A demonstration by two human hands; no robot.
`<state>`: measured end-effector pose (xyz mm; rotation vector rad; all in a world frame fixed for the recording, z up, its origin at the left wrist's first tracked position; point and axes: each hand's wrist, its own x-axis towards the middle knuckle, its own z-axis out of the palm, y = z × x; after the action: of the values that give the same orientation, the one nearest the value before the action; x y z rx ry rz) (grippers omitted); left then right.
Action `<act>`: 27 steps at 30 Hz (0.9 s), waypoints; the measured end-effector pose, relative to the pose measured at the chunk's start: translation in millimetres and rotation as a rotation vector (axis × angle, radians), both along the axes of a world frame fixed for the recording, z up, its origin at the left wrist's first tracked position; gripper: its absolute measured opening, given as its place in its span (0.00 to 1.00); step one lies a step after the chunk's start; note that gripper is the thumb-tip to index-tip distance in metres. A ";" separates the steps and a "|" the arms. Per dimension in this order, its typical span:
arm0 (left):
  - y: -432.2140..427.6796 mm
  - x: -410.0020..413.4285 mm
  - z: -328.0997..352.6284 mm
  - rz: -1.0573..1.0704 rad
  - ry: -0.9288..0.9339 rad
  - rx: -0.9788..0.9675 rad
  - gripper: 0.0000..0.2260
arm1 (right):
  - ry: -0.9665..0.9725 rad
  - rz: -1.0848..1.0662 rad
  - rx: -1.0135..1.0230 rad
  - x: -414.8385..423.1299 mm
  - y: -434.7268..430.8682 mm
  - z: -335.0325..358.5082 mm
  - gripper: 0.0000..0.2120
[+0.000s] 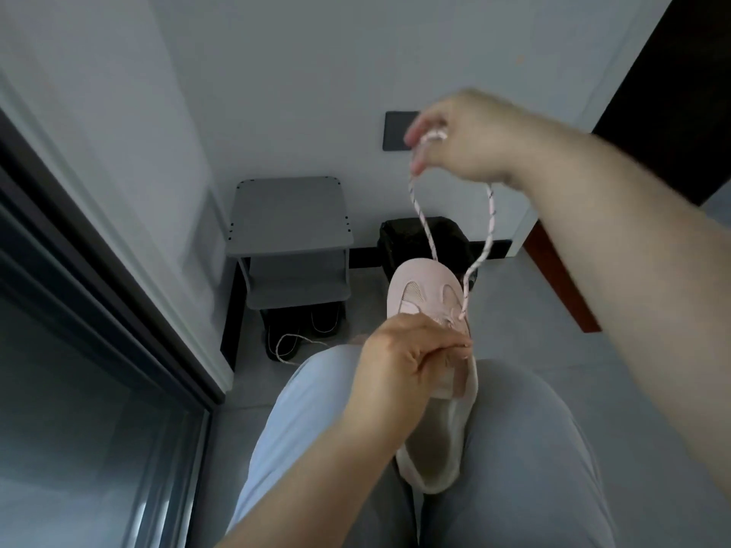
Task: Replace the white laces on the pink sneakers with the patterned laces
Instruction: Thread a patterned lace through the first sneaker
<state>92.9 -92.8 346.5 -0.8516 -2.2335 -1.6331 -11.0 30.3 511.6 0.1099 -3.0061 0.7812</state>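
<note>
Grey walls and a small grey shelf [290, 215] frame a seated person's lap, where the left hand [407, 357] clamps a pink sneaker [429, 294] between the knees. The right hand [455, 136] pinches both ends of the patterned lace [419, 215] overhead. Soft and limp, the lace seems best gripped near its tips; open space above allows pulling.

sneaker [429, 306] lies between the knees at frame centre; shelf [290, 231] upper left of it, bin [403, 239] directly behind.
</note>
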 end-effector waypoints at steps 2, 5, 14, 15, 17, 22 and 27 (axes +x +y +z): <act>-0.7 2.6 -0.7 0.012 0.015 -0.001 0.06 | -0.175 -0.122 0.070 -24.5 7.1 -40.5 0.16; -3.9 -0.4 0.4 0.034 0.038 0.009 0.05 | -0.116 -0.164 -0.186 -39.6 5.9 -72.5 0.13; -5.6 -3.9 1.9 0.039 0.017 -0.023 0.05 | 0.164 0.476 -0.331 60.7 -25.5 33.0 0.20; -6.3 -2.7 5.1 0.048 0.044 -0.022 0.04 | 0.172 0.391 -0.227 68.8 -14.2 33.5 0.19; -7.1 2.5 13.8 0.064 0.114 -0.021 0.04 | 0.207 0.209 -0.086 73.9 7.0 26.0 0.12; -11.2 13.0 34.3 0.076 0.249 0.026 0.04 | -0.075 0.037 -0.061 64.0 36.5 -32.0 0.11; -23.3 11.7 51.7 0.087 0.323 0.010 0.03 | -0.296 0.206 -0.180 64.8 44.5 -65.0 0.06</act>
<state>104.6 -116.0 398.2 -0.9277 -2.0074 -1.3577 53.8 74.8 446.6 0.3303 -3.2131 1.1809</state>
